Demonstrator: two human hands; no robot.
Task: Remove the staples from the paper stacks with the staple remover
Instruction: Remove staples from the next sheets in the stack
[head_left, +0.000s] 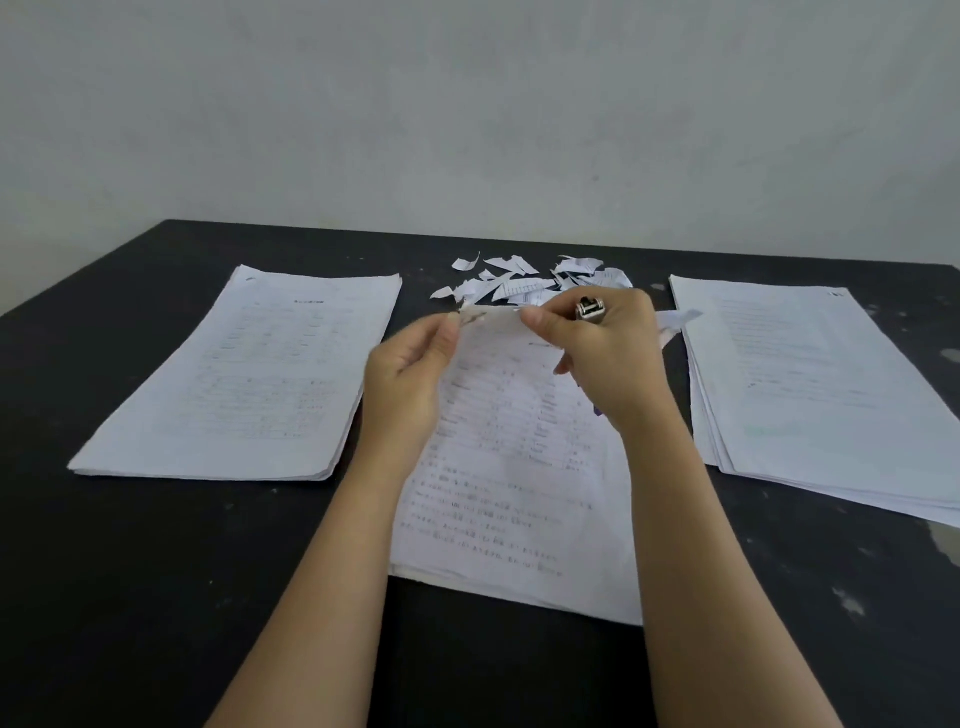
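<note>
A printed paper stack (511, 499) lies in the middle of the black table, its far end lifted. My left hand (410, 374) pinches the stack's far left corner, which looks torn and creased. My right hand (605, 358) pinches the top edge just to the right of that corner. It also holds the staple remover (590, 308) in its curled fingers; the metal end sticks up above the knuckles. No staple can be made out at the corner.
A neat paper stack (244, 384) lies at the left and a looser one (815, 384) at the right. Several torn paper scraps (524, 283) are piled behind the hands. The black table (156, 597) ends at a grey wall.
</note>
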